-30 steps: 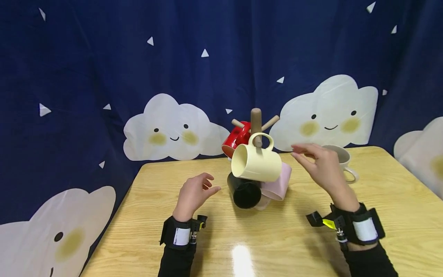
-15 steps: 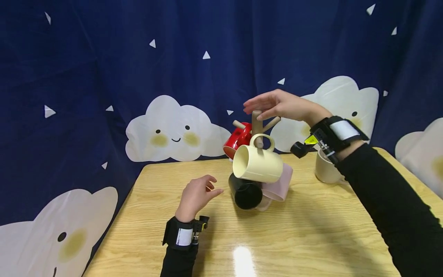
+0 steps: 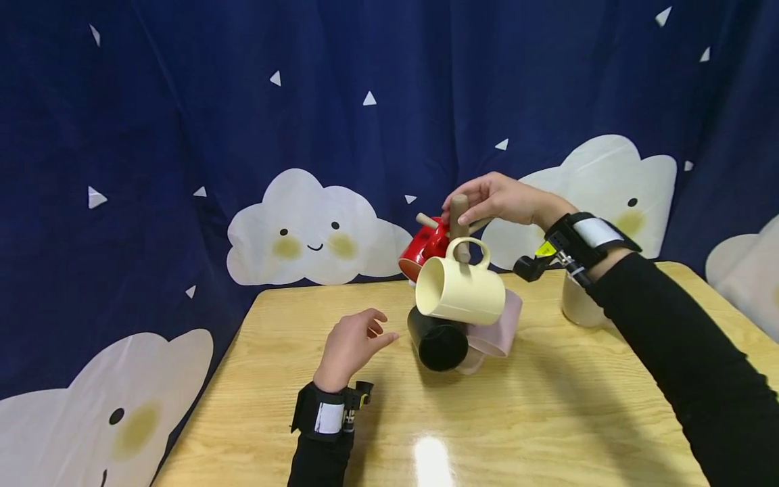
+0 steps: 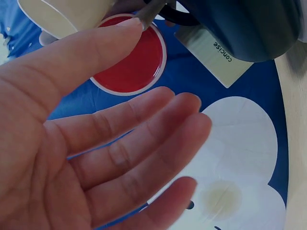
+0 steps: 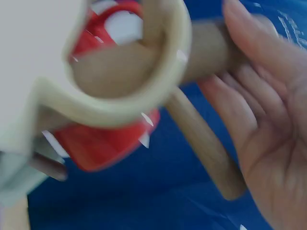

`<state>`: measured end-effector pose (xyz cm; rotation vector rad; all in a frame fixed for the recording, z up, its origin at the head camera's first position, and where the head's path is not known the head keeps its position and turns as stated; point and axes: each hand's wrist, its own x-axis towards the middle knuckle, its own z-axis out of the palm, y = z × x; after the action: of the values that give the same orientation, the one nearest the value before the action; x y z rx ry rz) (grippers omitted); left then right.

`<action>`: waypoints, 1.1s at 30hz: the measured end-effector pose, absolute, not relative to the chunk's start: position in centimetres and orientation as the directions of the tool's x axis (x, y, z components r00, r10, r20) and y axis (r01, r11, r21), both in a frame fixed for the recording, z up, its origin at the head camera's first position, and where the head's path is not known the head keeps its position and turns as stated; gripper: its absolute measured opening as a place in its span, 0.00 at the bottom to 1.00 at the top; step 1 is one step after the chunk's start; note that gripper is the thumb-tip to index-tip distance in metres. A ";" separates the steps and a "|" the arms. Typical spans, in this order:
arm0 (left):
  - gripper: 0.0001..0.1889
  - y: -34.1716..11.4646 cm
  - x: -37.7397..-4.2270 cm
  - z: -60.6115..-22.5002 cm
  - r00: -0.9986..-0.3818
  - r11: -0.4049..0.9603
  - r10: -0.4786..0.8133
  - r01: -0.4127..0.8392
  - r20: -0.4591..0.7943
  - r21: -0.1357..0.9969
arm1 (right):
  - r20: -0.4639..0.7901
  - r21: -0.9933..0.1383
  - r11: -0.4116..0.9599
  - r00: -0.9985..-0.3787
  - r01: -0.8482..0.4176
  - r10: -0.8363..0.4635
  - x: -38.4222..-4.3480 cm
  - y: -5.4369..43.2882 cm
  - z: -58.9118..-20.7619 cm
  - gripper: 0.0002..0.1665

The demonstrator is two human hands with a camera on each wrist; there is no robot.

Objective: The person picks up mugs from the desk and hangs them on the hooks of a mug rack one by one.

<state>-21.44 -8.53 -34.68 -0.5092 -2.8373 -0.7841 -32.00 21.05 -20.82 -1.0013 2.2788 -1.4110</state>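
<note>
My right hand (image 3: 505, 199) holds the top of the wooden mug tree (image 3: 459, 213), thumb in front and fingers behind the post; the right wrist view shows the hand (image 5: 271, 115) around that post (image 5: 208, 52). A cream mug (image 3: 471, 292) hangs by its handle from the front peg. Behind it hangs a red mug (image 3: 422, 249). Lower on the tree are a black mug (image 3: 443, 346) and a pale pink mug (image 3: 499, 328). My left hand (image 3: 349, 345) hovers left of the black mug, fingers loosely bent around nothing; the left wrist view shows its bare palm (image 4: 38, 163).
A beige mug (image 3: 578, 304) stands on the table at the right, partly hidden by my right forearm. The wooden table (image 3: 292, 297) ends at a dark blue curtain (image 3: 341, 40) with cloud figures. One upper peg (image 5: 206, 143) bears no mug.
My right hand has come from beside the beige mug, up and left to the tree's top, and has taken hold of the post. The left hand has hardly moved.
</note>
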 end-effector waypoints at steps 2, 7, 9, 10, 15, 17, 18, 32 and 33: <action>0.19 -8.5 -21.5 -34.7 -0.928 0.802 0.279 0.366 0.246 0.471 | 0.157 -0.866 0.283 -0.760 -0.413 -0.631 -31.6 21.0 -21.2 0.18; 0.18 -8.4 -21.6 -34.8 -0.921 0.806 0.275 0.378 0.277 0.455 | 0.224 -0.880 0.255 -0.822 -0.402 -0.523 -30.6 20.2 -21.7 0.20; 0.18 -8.3 -21.6 -34.9 -0.918 0.804 0.278 0.383 0.281 0.456 | 0.233 -0.891 0.239 -0.840 -0.386 -0.489 -30.2 19.9 -21.8 0.20; 0.18 -8.3 -21.6 -34.9 -0.918 0.802 0.280 0.385 0.281 0.457 | 0.238 -0.896 0.230 -0.847 -0.380 -0.475 -30.0 19.8 -21.9 0.19; 0.18 -8.2 -21.5 -34.8 -0.914 0.800 0.282 0.391 0.290 0.455 | 0.272 -0.911 0.180 -0.870 -0.370 -0.412 -29.5 19.4 -22.3 0.14; 0.18 -8.2 -21.5 -34.8 -0.913 0.801 0.281 0.393 0.295 0.453 | 0.285 -0.914 0.168 -0.878 -0.370 -0.384 -29.3 19.2 -22.4 0.14; 0.18 -8.2 -21.5 -34.9 -0.913 0.799 0.282 0.394 0.295 0.455 | 0.288 -0.915 0.167 -0.883 -0.368 -0.370 -29.2 19.2 -22.5 0.14; 0.17 -8.3 -21.4 -34.5 -0.914 0.792 0.263 0.388 0.310 0.472 | 0.297 -0.897 0.336 -0.955 -0.286 -0.018 -26.4 17.0 -22.3 0.22; 0.17 -8.3 -21.4 -34.5 -0.913 0.791 0.262 0.389 0.312 0.472 | 0.298 -0.891 0.363 -0.954 -0.272 0.017 -26.1 16.7 -22.3 0.21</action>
<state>-21.40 -8.32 -34.51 -0.5077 -2.7513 -0.7984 -26.09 16.71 -22.26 -0.2673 2.7967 -1.9163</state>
